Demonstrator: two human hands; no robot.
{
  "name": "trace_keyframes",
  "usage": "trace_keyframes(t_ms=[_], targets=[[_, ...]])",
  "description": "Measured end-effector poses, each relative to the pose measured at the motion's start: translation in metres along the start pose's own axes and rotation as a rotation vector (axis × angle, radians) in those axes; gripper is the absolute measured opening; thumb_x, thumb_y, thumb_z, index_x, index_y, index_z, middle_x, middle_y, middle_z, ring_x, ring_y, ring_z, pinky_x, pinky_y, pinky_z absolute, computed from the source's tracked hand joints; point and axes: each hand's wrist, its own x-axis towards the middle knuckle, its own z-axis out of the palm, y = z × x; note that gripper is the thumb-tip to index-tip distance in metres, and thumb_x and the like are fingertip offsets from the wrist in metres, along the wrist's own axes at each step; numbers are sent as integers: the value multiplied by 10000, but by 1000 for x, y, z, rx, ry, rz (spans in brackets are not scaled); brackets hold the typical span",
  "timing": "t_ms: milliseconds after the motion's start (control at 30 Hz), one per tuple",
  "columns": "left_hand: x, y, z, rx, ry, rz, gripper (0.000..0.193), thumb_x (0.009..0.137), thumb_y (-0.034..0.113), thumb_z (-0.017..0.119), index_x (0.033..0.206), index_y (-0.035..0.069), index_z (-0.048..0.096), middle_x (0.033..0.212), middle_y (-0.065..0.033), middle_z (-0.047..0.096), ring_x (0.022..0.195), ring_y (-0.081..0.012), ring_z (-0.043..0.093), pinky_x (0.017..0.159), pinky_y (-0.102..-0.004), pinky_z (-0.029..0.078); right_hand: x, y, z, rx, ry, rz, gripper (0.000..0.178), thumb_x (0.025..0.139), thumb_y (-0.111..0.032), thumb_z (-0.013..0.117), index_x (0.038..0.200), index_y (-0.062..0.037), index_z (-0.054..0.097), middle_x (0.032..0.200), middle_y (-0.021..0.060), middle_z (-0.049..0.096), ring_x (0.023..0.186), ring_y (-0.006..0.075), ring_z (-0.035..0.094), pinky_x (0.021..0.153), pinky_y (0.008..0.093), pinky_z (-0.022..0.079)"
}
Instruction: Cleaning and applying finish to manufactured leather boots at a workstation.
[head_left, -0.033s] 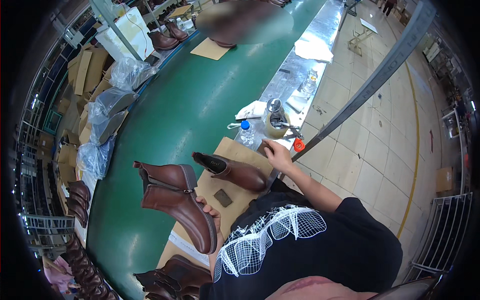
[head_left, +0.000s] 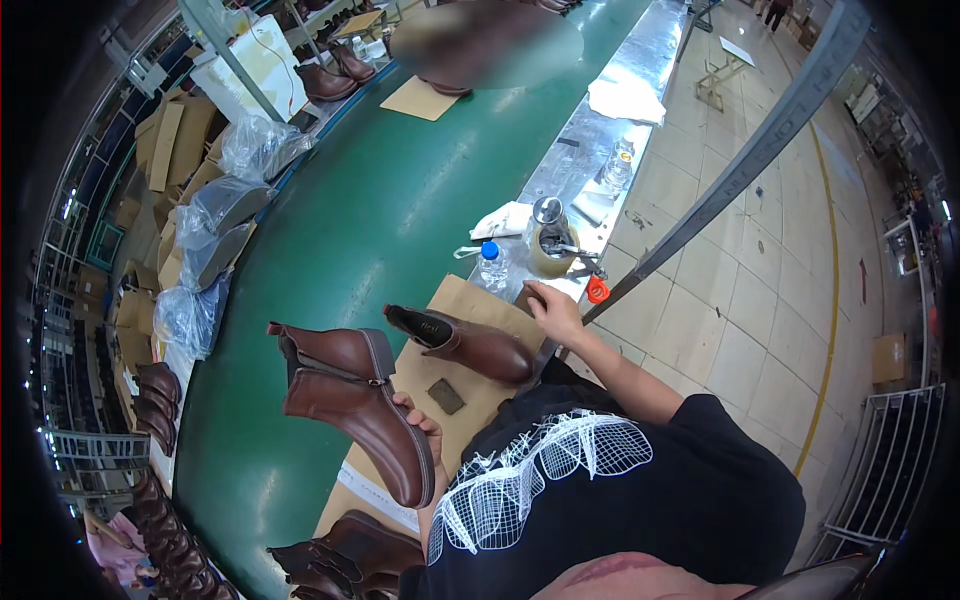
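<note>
My left hand (head_left: 424, 425) grips a brown leather ankle boot (head_left: 385, 425) by its sole side, holding it over the green belt with its toe toward me. A zip runs along the boot's side. To the right, my right hand (head_left: 556, 312) is closed with its fingers pinched on a small brown pad (head_left: 525, 294), partly hidden. Between my hands another brown boot (head_left: 470, 347) lies on a cardboard sheet (head_left: 462, 300), toe to the right. Close to it rests a dark rectangular block (head_left: 446, 396). More brown boots (head_left: 350, 555) stand at the near edge.
Beyond the cardboard, a bottle with a blue cap (head_left: 491, 262) and a container of tools (head_left: 552, 248) stand by the metal ledge (head_left: 570, 165). A slanted metal post (head_left: 720, 190) rises at right. Plastic-wrapped items (head_left: 215, 240) line the far left of the green belt (head_left: 350, 230).
</note>
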Motion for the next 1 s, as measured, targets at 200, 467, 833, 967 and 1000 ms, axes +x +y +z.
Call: trace_keyframes(t_ms=[200,467,833,967,1000], targets=[[-9,3,-23,-21,-27,12,517,978,295,532,1441,105,405,1378,-113,458,1097,-347,596,935,-465,486,3,18,21,30,-209,340,289,862,-130,606,1150,-121,593,1010,183,680,955,395,640,832,464,504],[-4,-6,-13,8,7,-4,525,975,292,527,1440,89,394,1372,-122,459,1083,-344,602,913,-461,500,-6,38,30,-305,-96,73,353,827,-142,654,1176,-131,603,1122,142,566,1080,371,518,875,455,494],[1,1,14,215,298,10,426,997,307,505,1335,48,475,1191,-65,565,873,-167,573,733,-286,501,4,-88,-40,-63,-104,-274,216,810,-60,699,1026,-51,700,1025,134,667,1029,302,601,888,388,464],[0,-1,24,76,224,-34,557,1005,348,507,1371,-55,386,1094,-256,599,1004,-378,658,852,-424,587,5,-175,-56,-24,-220,-515,318,814,5,646,1116,-76,705,1136,129,614,1068,297,548,888,371,441],[-1,-6,33,79,237,-15,552,1003,346,517,1370,-46,389,1119,-249,590,1005,-371,654,862,-416,583,2,-190,-57,26,-287,-521,347,792,-2,651,1124,-90,708,1189,138,593,1118,310,524,899,384,436]])
